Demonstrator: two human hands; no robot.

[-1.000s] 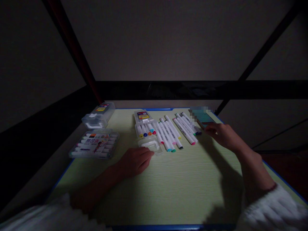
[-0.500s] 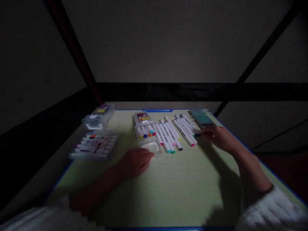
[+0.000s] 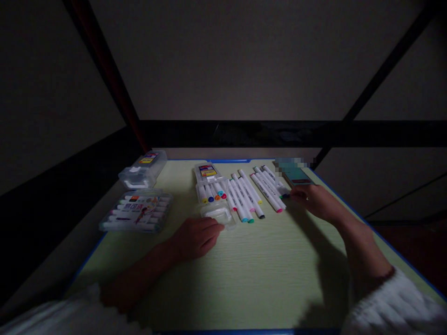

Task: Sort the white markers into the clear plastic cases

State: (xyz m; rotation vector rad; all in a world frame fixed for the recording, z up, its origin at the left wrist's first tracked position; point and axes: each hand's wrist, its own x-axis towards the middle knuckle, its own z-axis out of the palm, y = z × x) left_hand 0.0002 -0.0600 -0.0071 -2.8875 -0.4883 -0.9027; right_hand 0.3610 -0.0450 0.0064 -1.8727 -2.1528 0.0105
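My left hand (image 3: pixel 199 236) rests on the table with its fingers curled against the near edge of a clear plastic lid (image 3: pixel 230 221). That lid is folded open in front of a clear marker case (image 3: pixel 206 173), which holds several markers with caps in yellow, blue, orange and red facing me. My right hand (image 3: pixel 312 200) is closed in a pinch at the dark-capped end of a white marker (image 3: pixel 284 190), at the right end of a loose row. Its fingertips are partly in shadow. Between the hands lie several white markers (image 3: pixel 246 197) with coloured caps.
A closed clear case of markers (image 3: pixel 138 211) lies at the left, with another clear case (image 3: pixel 148 165) behind it. A phone-like flat object with a greenish screen (image 3: pixel 296 173) lies at the back right. The pale green table (image 3: pixel 244 279) has a blue rim.
My right hand has shifted slightly left, closer to the dark-capped marker. My left hand and the cases stay almost where they were.
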